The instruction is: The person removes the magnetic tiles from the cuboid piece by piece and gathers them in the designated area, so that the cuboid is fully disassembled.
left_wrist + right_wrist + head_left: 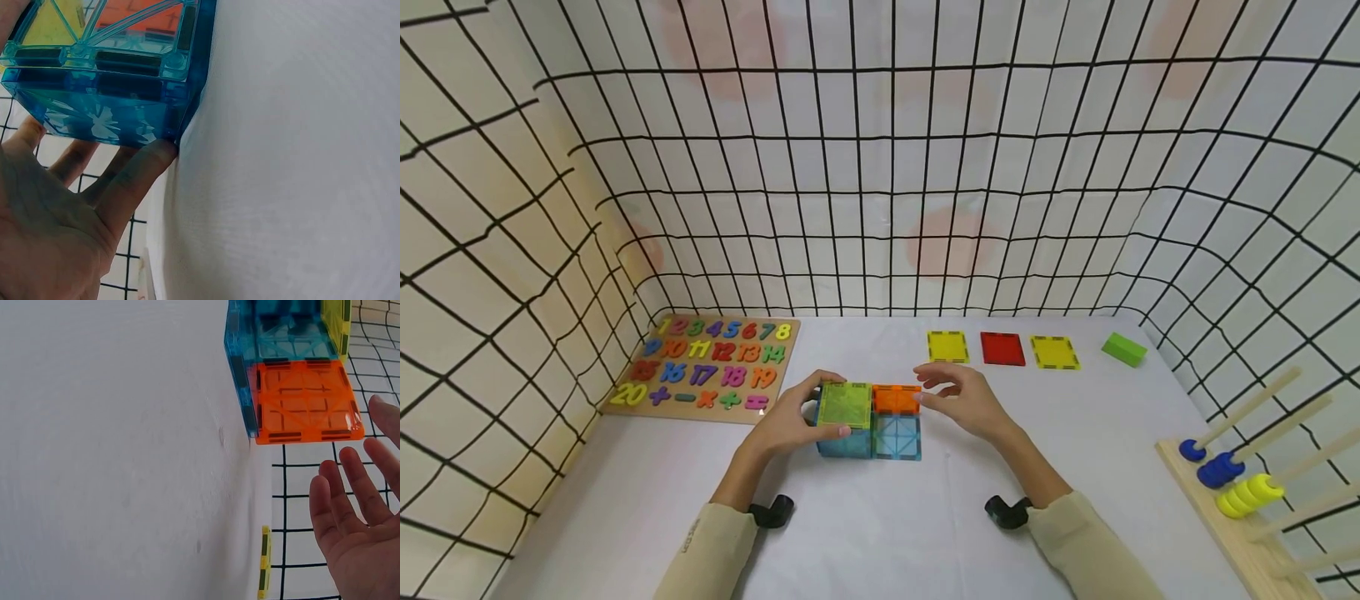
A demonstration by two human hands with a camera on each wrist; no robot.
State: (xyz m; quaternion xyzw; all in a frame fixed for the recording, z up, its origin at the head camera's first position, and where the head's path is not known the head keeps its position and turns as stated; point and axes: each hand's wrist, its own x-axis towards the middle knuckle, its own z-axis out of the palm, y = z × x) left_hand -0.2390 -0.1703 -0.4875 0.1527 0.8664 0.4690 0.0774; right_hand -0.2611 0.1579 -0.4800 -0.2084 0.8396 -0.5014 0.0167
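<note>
A small box of clear magnetic tiles, with a yellow-green tile (845, 406) on top and blue sides, stands mid-table. My left hand (786, 422) holds it, thumb along the front and fingers around the left and back. In the left wrist view, fingertips meet a blue side tile (103, 119) with white butterfly-like marks. Right of the box, a light blue tile (897, 437) lies flat, and an orange tile (896, 400) stands upright along its back edge. My right hand (966, 404) is just right of the orange tile (306, 400), fingers loosely bent, holding nothing.
Two yellow tiles (947, 347) and a red tile (1002, 349) lie behind, with a green block (1124, 349) farther right. A wooden number board (692, 408) is at back left. A peg stand (1217, 512) with rings occupies the right edge. Black grid netting (892, 167) surrounds the table.
</note>
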